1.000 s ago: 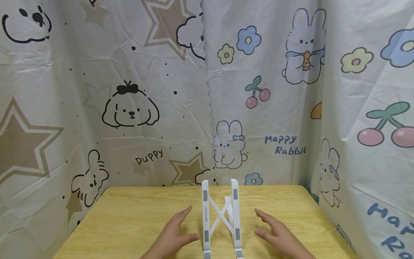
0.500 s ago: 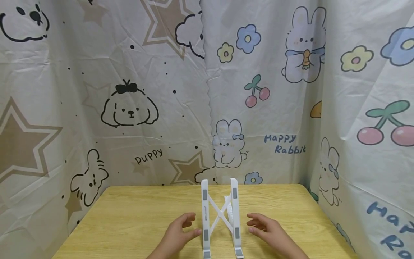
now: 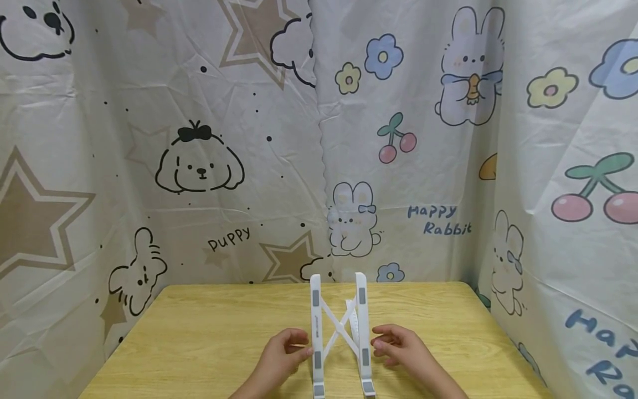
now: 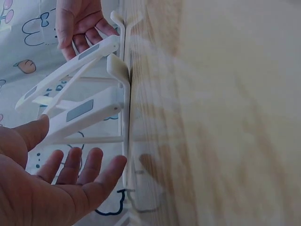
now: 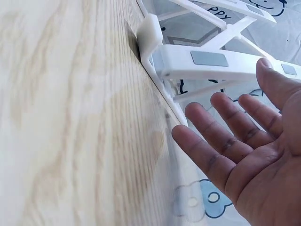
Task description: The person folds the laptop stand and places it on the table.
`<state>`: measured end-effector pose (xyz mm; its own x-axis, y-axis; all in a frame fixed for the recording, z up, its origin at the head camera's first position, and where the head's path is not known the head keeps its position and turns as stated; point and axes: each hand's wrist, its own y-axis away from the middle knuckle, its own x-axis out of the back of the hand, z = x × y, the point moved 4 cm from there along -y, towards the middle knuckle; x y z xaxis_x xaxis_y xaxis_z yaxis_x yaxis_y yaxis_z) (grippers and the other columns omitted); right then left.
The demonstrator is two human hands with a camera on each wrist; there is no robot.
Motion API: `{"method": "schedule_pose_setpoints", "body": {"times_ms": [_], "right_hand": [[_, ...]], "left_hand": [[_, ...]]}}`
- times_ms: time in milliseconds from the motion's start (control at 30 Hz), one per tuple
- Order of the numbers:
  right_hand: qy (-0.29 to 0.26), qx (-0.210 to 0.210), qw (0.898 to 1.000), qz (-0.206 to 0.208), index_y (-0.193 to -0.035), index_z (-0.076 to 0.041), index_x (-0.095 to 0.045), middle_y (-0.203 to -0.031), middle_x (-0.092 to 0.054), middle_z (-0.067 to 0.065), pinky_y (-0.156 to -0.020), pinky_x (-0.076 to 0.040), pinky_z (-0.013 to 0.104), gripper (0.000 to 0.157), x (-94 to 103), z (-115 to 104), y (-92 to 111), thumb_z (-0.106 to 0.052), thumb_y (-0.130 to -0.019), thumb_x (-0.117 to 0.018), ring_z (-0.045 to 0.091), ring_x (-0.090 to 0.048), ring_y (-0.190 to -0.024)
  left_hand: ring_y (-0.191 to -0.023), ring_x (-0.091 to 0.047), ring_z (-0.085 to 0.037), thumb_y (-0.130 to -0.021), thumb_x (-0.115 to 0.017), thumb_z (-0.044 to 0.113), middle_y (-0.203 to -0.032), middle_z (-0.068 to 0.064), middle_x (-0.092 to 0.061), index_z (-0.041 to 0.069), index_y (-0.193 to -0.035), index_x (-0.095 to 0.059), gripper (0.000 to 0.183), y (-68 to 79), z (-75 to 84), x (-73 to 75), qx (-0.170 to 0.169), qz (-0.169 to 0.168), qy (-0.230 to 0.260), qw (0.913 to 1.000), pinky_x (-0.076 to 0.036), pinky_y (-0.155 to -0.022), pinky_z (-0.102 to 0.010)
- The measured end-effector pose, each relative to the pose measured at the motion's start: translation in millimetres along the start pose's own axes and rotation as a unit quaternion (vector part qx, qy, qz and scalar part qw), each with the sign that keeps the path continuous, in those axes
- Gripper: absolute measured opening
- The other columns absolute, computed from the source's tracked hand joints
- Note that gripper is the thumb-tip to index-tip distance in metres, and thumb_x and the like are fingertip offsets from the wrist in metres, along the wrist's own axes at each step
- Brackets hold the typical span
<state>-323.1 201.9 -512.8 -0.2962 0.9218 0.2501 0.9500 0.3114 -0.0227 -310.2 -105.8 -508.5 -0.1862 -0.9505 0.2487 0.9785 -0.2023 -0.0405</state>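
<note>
A white folding laptop stand [image 3: 317, 335] with grey pads stands unfolded near the front of the table, its two rails joined by crossed bars. To its left is my left hand [image 3: 281, 357], fingers loosely bent in the head view, thumb tip close to the left rail. My right hand [image 3: 406, 349] lies on the other side, its fingertips near the right rail. In the left wrist view the thumb [image 4: 40, 132] overlaps the near rail; I cannot tell whether it touches. The right wrist view shows the right fingers [image 5: 221, 141] spread beside the stand, holding nothing.
The light wooden table [image 3: 219, 316] extends behind and to both sides of the stand. A printed curtain [image 3: 279, 194] with puppies, rabbits and flowers hangs behind the table and along its sides.
Both hands have moved inward toward the laptop stand, the right one farther than the left. Their fingers have bent from a wider spread. The stand has kept its place.
</note>
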Motion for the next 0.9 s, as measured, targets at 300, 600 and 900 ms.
{"method": "schedule_pose_setpoints", "body": {"times_ms": [300,600,900], "right_hand": [[-0.045,-0.021,0.999,0.006,-0.129,0.007,-0.057,-0.1,-0.07,0.009,-0.072,-0.064,0.046,0.044,-9.6,3.6,-4.3,-0.025,-0.101,-0.067,0.031,-0.073,-0.094],[-0.055,-0.03,0.998,0.007,-0.123,0.006,-0.057,-0.096,-0.069,0.008,-0.069,-0.064,0.048,0.036,-14.3,4.0,-6.3,-0.021,-0.1,-0.067,0.027,-0.072,-0.089],[-0.067,-0.028,0.997,0.015,-0.121,0.007,-0.056,-0.098,-0.067,0.011,-0.07,-0.064,0.05,0.035,-19.0,0.6,-6.9,-0.011,-0.096,-0.072,0.024,-0.07,-0.086]], "left_hand": [[-0.088,-0.065,-0.019,-0.095,-0.073,0.013,-0.103,-0.01,-0.065,-0.006,-0.119,-0.061,0.033,-0.9,0.2,-9.0,0.006,-0.006,0.076,0.9971,-0.064,-0.072,-0.046],[-0.087,-0.063,-0.019,-0.095,-0.072,0.006,-0.1,-0.01,-0.062,-0.007,-0.116,-0.058,0.029,-2.1,0.0,-13.6,0.016,0.002,0.118,0.9929,-0.064,-0.07,-0.048],[-0.084,-0.063,-0.018,-0.091,-0.073,-0.002,-0.098,-0.01,-0.062,-0.008,-0.113,-0.059,0.027,-4.0,-1.1,-16.8,0.018,0.012,0.133,0.9909,-0.064,-0.067,-0.049]]}}
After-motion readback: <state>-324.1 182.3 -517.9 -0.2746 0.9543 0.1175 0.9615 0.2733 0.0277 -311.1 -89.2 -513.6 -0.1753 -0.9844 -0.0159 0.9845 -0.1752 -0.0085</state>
